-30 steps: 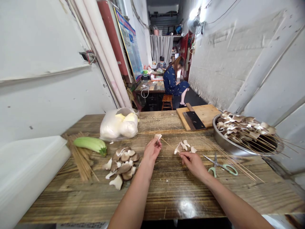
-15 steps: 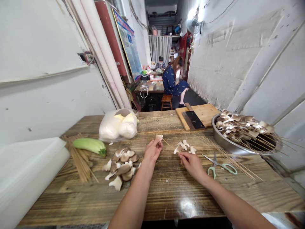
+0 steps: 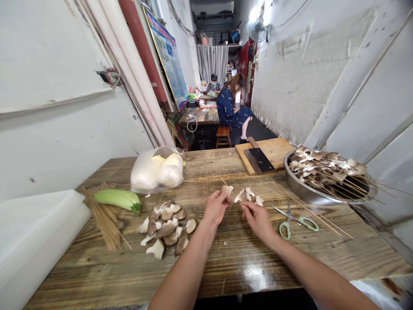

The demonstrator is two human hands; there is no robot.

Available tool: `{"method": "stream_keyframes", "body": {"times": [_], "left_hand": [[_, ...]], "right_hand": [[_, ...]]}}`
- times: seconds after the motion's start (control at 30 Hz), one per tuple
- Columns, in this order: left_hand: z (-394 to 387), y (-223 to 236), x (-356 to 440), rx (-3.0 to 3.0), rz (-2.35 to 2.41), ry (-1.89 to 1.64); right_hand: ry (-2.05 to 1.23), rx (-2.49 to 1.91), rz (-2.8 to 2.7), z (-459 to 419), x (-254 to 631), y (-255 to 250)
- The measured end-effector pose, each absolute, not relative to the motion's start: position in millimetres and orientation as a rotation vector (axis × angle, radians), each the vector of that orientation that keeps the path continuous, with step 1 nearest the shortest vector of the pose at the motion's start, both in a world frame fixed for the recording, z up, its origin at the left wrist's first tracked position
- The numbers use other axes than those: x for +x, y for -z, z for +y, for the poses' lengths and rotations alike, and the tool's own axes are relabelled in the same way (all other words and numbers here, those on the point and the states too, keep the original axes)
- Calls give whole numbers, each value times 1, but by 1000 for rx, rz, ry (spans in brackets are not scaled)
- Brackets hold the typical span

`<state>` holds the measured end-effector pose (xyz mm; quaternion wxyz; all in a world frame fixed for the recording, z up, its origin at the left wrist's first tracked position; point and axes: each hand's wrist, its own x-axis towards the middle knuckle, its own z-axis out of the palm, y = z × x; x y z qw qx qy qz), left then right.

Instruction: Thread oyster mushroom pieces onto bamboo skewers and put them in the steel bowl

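My left hand [image 3: 217, 207] pinches an oyster mushroom piece [image 3: 227, 189] over the middle of the table. A thin bamboo skewer [image 3: 223, 180] passes through this piece, its tip sticking out on the far side. My right hand [image 3: 258, 219] is closed on the skewer's other end, to the right of the left hand. Just beyond the right fingers lie several small mushroom scraps [image 3: 249, 192]. Left of my left forearm is a pile of mushroom pieces [image 3: 167, 228]. Green-handled scissors [image 3: 289, 220] rest open beside my right hand.
At right stands a metal basin [image 3: 298, 189] of skewered mushrooms, near loose skewers [image 3: 309, 211]. A cleaver [image 3: 263, 161] lies on a cutting board [image 3: 282, 148]. Leftward are a bagged white item [image 3: 158, 172], a green gourd [image 3: 118, 199], a skewer bundle [image 3: 108, 228] and a white container [image 3: 41, 241]. People sit behind.
My left hand has moved right, closer to my right hand, sliding the mushroom piece along the skewer. The skewer's tip now shows past the piece. The view has shifted slightly.
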<state>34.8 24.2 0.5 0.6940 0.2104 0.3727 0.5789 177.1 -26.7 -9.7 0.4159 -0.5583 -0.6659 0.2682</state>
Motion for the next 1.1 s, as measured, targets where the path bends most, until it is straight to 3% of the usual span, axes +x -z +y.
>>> {"method": "stream_keyframes", "body": {"times": [1.1], "left_hand": [[13, -6, 41, 700, 881, -1157]], "right_hand": [[-630, -1363, -1613, -26, 182, 5]]}}
